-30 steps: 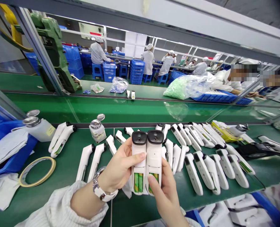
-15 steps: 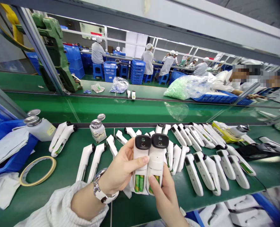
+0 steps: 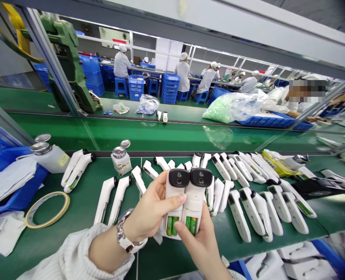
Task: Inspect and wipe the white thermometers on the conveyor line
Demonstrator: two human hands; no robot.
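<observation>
Side by side in front of me are two white handheld infrared thermometers with black sensor heads. My left hand (image 3: pixel 147 210) is closed around the left thermometer (image 3: pixel 175 192), its thumb lying across the front. My right hand (image 3: pixel 200 243) grips the right thermometer (image 3: pixel 194 202) from its outer side and below. The right thumb reaches over to the left one's battery compartment, at its right-hand battery. Green batteries (image 3: pixel 169 226) show in the left handle, and more green batteries (image 3: pixel 191 223) in the right one. The fingers behind the thermometers are mostly hidden.
Several more thermometers (image 3: pixel 242 210) lie on the green bench, mostly to the right. A tape roll (image 3: pixel 29 222), a blue bin (image 3: pixel 41 175) and pump bottles (image 3: pixel 121 163) are at left and centre. Beyond runs a green conveyor (image 3: pixel 126 134); co-workers stand or sit farther back.
My right thumb has moved left from the right thermometer's batteries to the left one's, uncovering the right pair. Both thermometers have shifted slightly rightward in view.
</observation>
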